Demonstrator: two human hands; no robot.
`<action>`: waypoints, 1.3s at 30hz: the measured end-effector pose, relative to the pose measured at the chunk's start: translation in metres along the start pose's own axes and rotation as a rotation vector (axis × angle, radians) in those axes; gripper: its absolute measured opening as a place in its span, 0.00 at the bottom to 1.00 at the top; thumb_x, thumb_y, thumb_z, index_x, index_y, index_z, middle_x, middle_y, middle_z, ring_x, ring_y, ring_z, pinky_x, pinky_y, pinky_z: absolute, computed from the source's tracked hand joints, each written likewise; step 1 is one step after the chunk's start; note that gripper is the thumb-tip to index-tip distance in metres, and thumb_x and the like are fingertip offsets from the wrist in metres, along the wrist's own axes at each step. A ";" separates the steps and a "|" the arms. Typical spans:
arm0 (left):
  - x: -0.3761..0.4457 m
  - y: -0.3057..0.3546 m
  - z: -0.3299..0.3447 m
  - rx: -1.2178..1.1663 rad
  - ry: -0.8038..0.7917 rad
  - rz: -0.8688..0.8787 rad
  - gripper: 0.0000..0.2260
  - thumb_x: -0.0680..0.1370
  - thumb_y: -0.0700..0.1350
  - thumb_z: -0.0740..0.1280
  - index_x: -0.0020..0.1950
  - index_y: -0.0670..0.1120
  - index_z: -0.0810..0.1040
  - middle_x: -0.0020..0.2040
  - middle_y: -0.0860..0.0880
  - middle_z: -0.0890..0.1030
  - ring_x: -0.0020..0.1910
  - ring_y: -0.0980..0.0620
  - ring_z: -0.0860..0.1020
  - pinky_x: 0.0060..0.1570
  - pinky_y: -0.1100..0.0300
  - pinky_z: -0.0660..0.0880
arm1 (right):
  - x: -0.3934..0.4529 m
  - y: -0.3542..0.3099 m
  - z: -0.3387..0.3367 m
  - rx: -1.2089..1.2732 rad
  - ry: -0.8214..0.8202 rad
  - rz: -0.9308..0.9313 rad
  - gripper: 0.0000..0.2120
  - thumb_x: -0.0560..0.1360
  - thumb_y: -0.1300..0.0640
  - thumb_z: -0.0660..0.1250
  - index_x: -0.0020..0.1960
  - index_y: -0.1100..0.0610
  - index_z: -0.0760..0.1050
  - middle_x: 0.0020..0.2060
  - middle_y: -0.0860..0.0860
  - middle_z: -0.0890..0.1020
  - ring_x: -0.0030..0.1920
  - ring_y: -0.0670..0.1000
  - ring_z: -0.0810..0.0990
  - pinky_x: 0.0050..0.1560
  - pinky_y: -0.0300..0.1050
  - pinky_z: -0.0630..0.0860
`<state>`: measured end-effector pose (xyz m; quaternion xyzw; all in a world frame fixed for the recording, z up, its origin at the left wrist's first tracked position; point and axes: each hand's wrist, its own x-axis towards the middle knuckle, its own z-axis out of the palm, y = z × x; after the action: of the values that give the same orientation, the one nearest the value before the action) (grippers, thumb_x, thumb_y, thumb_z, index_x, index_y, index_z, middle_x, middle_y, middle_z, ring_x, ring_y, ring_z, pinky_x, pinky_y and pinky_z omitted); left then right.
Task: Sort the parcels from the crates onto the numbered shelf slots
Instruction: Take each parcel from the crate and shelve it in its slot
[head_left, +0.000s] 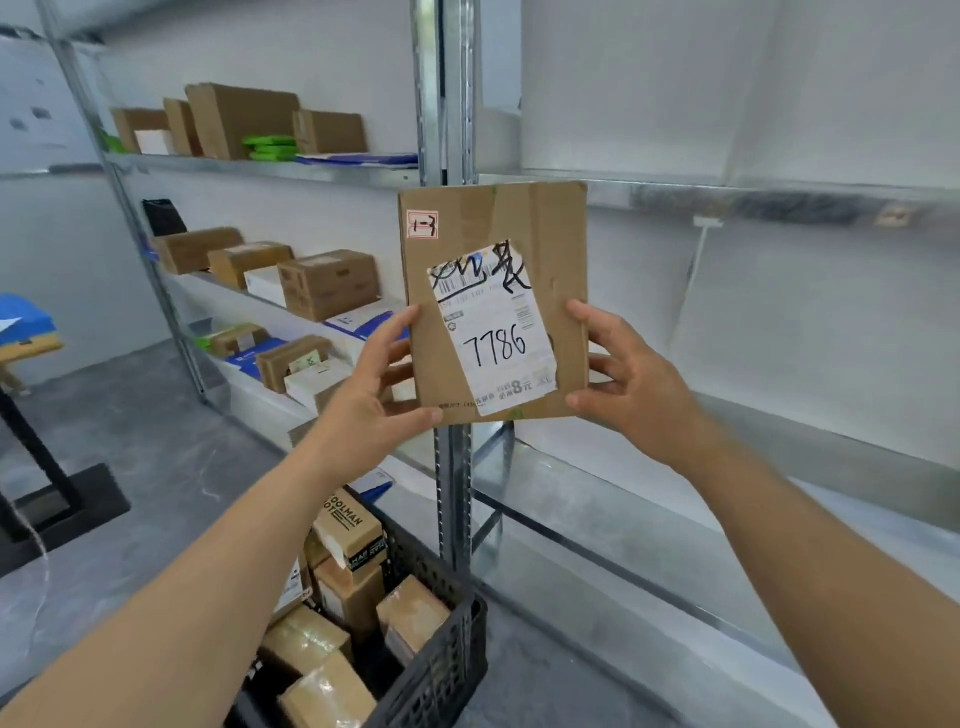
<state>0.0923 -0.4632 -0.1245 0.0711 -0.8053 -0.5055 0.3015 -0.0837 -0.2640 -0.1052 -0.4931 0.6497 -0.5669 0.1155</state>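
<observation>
I hold a flat brown cardboard parcel (540, 249) upright in front of the metal shelf post (451, 104). Its white label reads 7786, and a small red-edged sticker at its top left reads 1-3. My left hand (371, 402) grips the parcel's lower left edge, thumb on the front. My right hand (631, 379) grips the lower right edge, fingers curled round it. Below, a black plastic crate (441, 670) holds several brown parcels.
The left shelf unit (270, 167) carries cardboard boxes, green packets and blue mailers on three levels. The right shelf unit (727, 189) shows bare metal boards. A black stand base (67, 509) and a blue-topped table sit at the left on the grey floor.
</observation>
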 end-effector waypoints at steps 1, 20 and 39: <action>0.000 0.001 0.004 -0.016 -0.015 0.016 0.41 0.72 0.32 0.71 0.70 0.68 0.57 0.66 0.59 0.68 0.65 0.58 0.71 0.48 0.67 0.77 | -0.009 -0.004 -0.004 -0.003 0.025 0.009 0.38 0.71 0.72 0.68 0.63 0.32 0.64 0.59 0.34 0.73 0.62 0.48 0.75 0.52 0.45 0.80; -0.007 0.082 0.125 -0.062 -0.309 0.297 0.42 0.69 0.34 0.74 0.64 0.71 0.56 0.63 0.62 0.65 0.59 0.70 0.70 0.48 0.71 0.75 | -0.166 -0.069 -0.106 -0.322 0.346 0.038 0.39 0.70 0.71 0.71 0.63 0.32 0.63 0.64 0.39 0.72 0.62 0.43 0.75 0.51 0.37 0.78; -0.012 0.183 0.360 -0.090 -0.395 0.419 0.42 0.69 0.33 0.74 0.59 0.76 0.60 0.59 0.73 0.68 0.62 0.66 0.71 0.50 0.70 0.76 | -0.318 -0.078 -0.301 -0.429 0.514 0.096 0.41 0.70 0.70 0.71 0.61 0.26 0.63 0.63 0.38 0.71 0.61 0.39 0.73 0.53 0.38 0.78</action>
<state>-0.0640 -0.0929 -0.0835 -0.2100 -0.8224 -0.4712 0.2397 -0.1025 0.1787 -0.0696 -0.3158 0.7847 -0.5169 -0.1320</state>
